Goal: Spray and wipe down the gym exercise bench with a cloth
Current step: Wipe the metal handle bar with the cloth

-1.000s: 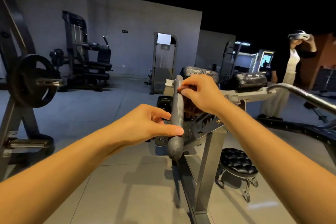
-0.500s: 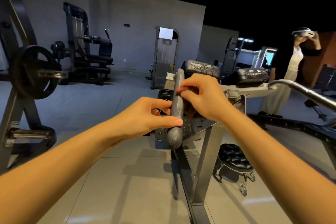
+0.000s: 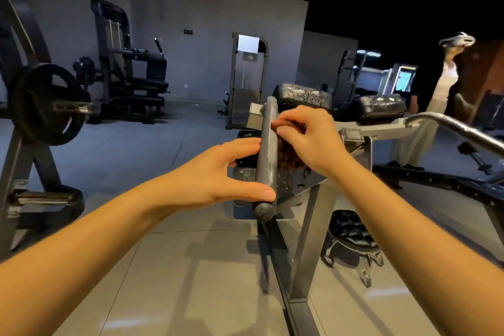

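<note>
Brown cloth (image 3: 289,154) mostly hidden under right hand (image 3: 308,136), behind bar (image 3: 267,150)

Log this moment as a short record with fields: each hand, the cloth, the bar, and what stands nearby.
left hand: grips the grey padded bar near its lower end, thumb across the front
right hand: fingers curled, holding a brown cloth against the bar's right side
bar: tilted, lower end toward the camera
nearby: black tufted stool on the floor at right; weight plate on a rack at left; person standing far right
</note>
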